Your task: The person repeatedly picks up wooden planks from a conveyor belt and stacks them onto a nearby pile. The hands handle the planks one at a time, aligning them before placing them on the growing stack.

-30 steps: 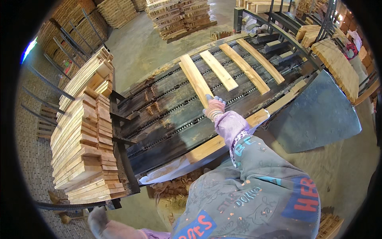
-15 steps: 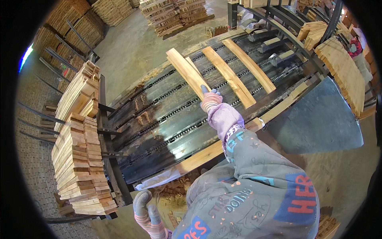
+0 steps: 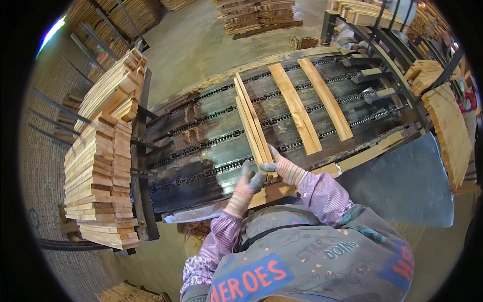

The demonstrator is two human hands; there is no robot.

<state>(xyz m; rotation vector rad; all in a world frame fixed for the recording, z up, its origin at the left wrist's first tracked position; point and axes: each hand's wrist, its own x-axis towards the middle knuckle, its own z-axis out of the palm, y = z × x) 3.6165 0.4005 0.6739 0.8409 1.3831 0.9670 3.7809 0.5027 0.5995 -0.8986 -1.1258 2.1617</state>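
Right now I see both gloved hands meeting at the near end of a pale wooden board (image 3: pixel 251 123) that lies lengthwise on the dark chain conveyor (image 3: pixel 201 151), a second thin board tight against its left edge. My left hand (image 3: pixel 250 177) has its fingers curled up against the board's near end from the left, touching it. My right hand (image 3: pixel 278 165) is closed over the same end from the right, thumb pointing toward the left hand. Whether either grip goes fully round the wood I cannot tell.

Just right of this board lie two wider planks (image 3: pixel 312 105), apart from each other and angled the same way. A tall stack of cut boards (image 3: pixel 98 186) stands on a rack at the conveyor's left end. A grey metal sheet (image 3: pixel 402 183) slopes down at the right.
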